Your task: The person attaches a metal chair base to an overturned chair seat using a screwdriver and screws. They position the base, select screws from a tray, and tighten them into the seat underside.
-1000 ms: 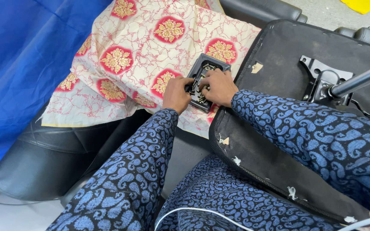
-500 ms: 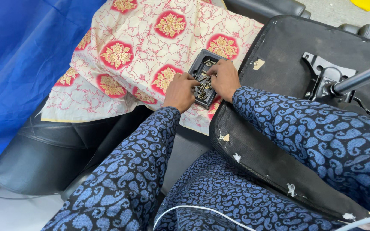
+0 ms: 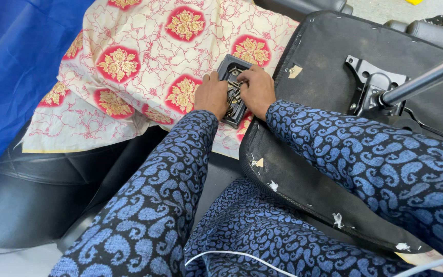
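Upturned black chair seat point(image 3: 324, 169) fills right half of frame, metal bracket point(image 3: 367, 87) w/ a grey rod point(image 3: 426, 77) upper right. Cream cloth w/ red-gold medallions point(image 3: 144, 66) covers upper centre-left, over a black cushion point(image 3: 37, 195). Small black tray point(image 3: 234, 90) of metal screws sits centre-top on cloth. Left hand point(image 3: 212, 95) grips tray's left edge, fingers curled. Right hand point(image 3: 256, 88) inside tray, fingertips bunched on screws; pinch can't tell.
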